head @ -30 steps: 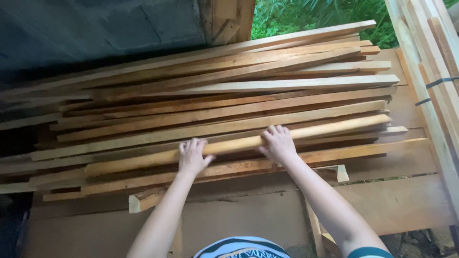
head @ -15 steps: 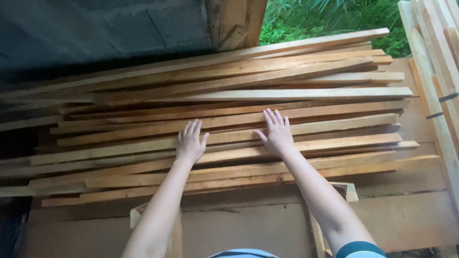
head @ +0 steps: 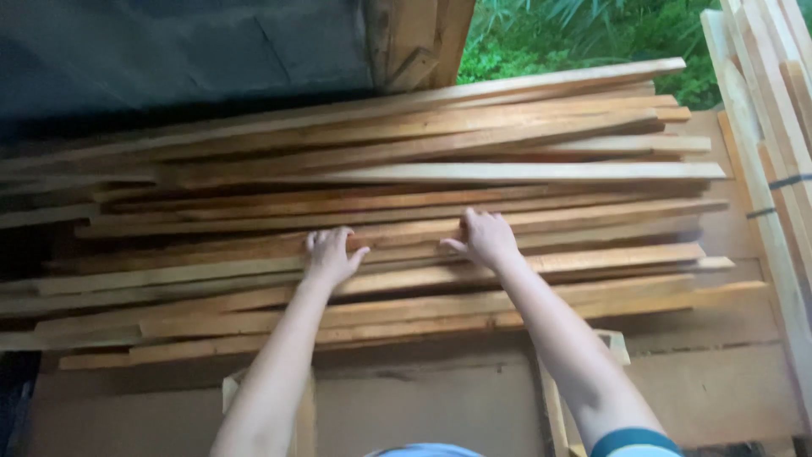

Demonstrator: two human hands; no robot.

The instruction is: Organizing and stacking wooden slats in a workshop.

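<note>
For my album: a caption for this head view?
Left hand and right hand curl over one strip in a stack of wooden strips.

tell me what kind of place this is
Probably an open-sided wood shed or outdoor timber store. Both hands, left hand and right hand, rest on a stack of rough wooden slats, more boards stand alongside, and green plants show beyond.

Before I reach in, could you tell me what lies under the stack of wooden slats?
The stack of wooden slats rests on a plywood board, with two wood blocks poking out beneath. The rest underneath is covered.
</note>
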